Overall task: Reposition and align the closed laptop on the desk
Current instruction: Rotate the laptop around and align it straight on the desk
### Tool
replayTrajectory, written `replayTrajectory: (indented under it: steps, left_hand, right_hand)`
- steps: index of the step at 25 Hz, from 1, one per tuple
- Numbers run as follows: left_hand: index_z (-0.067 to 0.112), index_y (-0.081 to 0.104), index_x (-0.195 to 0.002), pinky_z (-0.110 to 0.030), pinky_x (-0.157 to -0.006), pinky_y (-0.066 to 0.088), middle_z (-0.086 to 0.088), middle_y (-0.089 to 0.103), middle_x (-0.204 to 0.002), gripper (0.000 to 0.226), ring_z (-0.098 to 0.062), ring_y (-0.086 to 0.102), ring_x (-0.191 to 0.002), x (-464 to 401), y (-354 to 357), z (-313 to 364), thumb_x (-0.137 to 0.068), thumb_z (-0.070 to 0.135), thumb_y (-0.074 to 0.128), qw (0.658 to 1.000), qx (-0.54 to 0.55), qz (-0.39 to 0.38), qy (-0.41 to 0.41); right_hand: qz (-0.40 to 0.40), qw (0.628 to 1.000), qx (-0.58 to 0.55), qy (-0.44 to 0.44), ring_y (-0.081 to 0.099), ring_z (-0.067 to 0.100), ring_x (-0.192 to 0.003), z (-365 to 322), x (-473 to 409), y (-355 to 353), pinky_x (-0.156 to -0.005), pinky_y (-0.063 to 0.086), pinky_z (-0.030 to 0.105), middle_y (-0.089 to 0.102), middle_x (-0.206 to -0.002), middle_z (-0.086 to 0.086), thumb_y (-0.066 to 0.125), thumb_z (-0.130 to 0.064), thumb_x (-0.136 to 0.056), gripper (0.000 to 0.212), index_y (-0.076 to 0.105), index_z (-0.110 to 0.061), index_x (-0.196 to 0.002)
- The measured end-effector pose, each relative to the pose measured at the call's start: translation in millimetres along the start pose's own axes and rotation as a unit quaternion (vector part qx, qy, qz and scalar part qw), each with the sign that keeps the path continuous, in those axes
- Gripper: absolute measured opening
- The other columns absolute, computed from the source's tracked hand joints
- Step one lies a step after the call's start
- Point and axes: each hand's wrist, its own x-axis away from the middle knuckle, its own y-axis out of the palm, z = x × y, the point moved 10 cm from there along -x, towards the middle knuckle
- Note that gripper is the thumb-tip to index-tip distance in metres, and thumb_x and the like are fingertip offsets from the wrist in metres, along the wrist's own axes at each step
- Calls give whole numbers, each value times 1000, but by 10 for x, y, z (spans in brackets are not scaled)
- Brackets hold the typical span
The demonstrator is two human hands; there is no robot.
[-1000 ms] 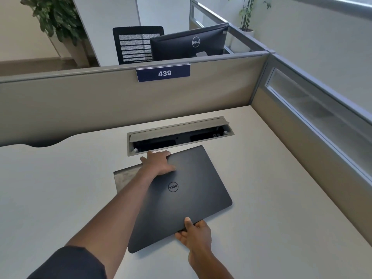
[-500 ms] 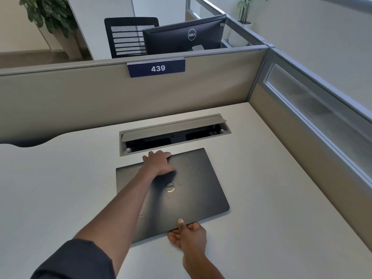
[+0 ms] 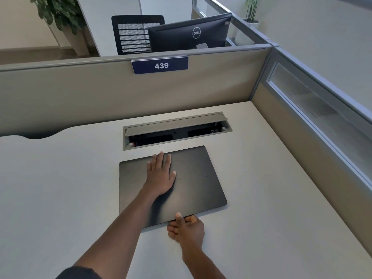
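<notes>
A closed dark grey laptop (image 3: 199,178) lies flat on the white desk (image 3: 60,188), a little in front of the cable slot, turned slightly so its right side sits nearer the partition. My left hand (image 3: 162,175) rests flat on the lid, fingers spread, reaching to the far edge and hiding the logo. My right hand (image 3: 186,228) pinches the laptop's near edge, thumb on top and fingers curled under.
An open cable slot (image 3: 175,130) with a raised grey flap is sunk into the desk just behind the laptop. Beige partitions (image 3: 100,93) wall the desk at the back and right, with a sign reading 439 (image 3: 160,65). A monitor (image 3: 191,33) and chair stand beyond.
The laptop has turned counterclockwise and dropped flat onto the desk, now nearly parallel to the cable slot. My left hand slid from the far corner onto the lid's middle. My right hand kept the near edge.
</notes>
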Motion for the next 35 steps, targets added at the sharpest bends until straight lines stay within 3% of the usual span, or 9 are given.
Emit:
replayTrajectory:
  steps: [2, 8, 13, 15, 17, 20, 25, 32, 35]
  left_hand:
    - [19, 1, -160, -49, -123, -5, -10, -8, -169, 70, -32, -10, -155, 318, 104, 4, -101, 46, 27, 1000, -5, 12, 12]
    - [20, 7, -160, -45, -123, -4, -7, 0, -170, 69, -29, -3, -156, 1265, 202, -197, -100, 50, 25, 998, -19, 51, -23]
    - [7, 13, -159, -47, -123, 8, -14, 6, -168, 85, -33, 3, -155, 1836, 172, -504, -95, 59, 33, 992, 42, 72, -98]
    - [3, 11, -158, -48, -123, 9, -18, 2, -168, 87, -39, 2, -154, 2016, 185, -646, -95, 46, 53, 981, 110, 86, -133]
    - [1, 13, -157, -50, -124, 15, -22, 6, -166, 84, -42, 7, -153, 2159, 173, -785, -94, 29, 62, 961, 179, 118, -172]
    - [2, 27, -154, -57, -115, 32, -23, 35, -157, 78, -45, 27, -146, 2235, 154, -871, -91, 21, 68, 937, 244, 144, -205]
    - [3, 36, -148, -63, -103, 41, -22, 46, -143, 71, -48, 39, -132, 2213, 158, -853, -91, 32, 67, 943, 217, 121, -222]
    - [6, 40, -146, -59, -106, 40, -16, 46, -147, 66, -45, 41, -130, 2213, 127, -870, -92, 32, 66, 942, 210, 127, -229]
    - [5, 43, -145, -55, -109, 36, -13, 49, -146, 64, -41, 42, -131, 2218, 90, -866, -92, 32, 66, 944, 202, 131, -225]
  right_hand:
    - [-4, 1000, 4, -5, 76, 31, -61, -10, -2, -7, -60, 63, 43, 75, -68, 18, 72, -18, -88, 25, 63, 4, -80]
    - [-39, 997, 68, 0, 68, 27, -50, -92, -38, -32, -52, 59, 35, 73, -65, 19, 77, -18, -84, 30, 65, 9, -83]
    - [-5, 987, 152, -57, 61, 26, -43, -302, -117, -350, -46, 55, 33, 66, -63, 17, 77, -16, -82, 27, 58, 0, -70]
    - [53, 971, 205, -109, 69, 31, -59, -516, -150, -637, -64, 61, 44, 69, -75, 15, 77, -17, -81, 27, 55, -2, -84]
    - [105, 940, 274, -174, 68, 37, -87, -777, -153, -879, -85, 56, 45, 67, -98, 17, 78, -15, -80, 36, 51, -4, -102]
    - [88, 890, 372, -249, 58, 38, -109, -1117, -225, -946, -90, 44, 38, 54, -124, 16, 77, -13, -80, 59, 46, -8, -130]
    - [6, 815, 504, -287, 50, 23, -76, -1271, -314, -791, -72, 39, 30, 52, -100, 6, 72, -22, -81, 32, 54, -19, -107]
    - [19, 813, 515, -272, 46, 23, -78, -1305, -347, -822, -73, 36, 28, 48, -94, 4, 71, -25, -84, 35, 59, -11, -114]
    - [15, 816, 508, -275, 49, 25, -80, -1303, -334, -835, -71, 37, 27, 55, -97, 12, 69, -17, -83, 23, 61, -9, -104]
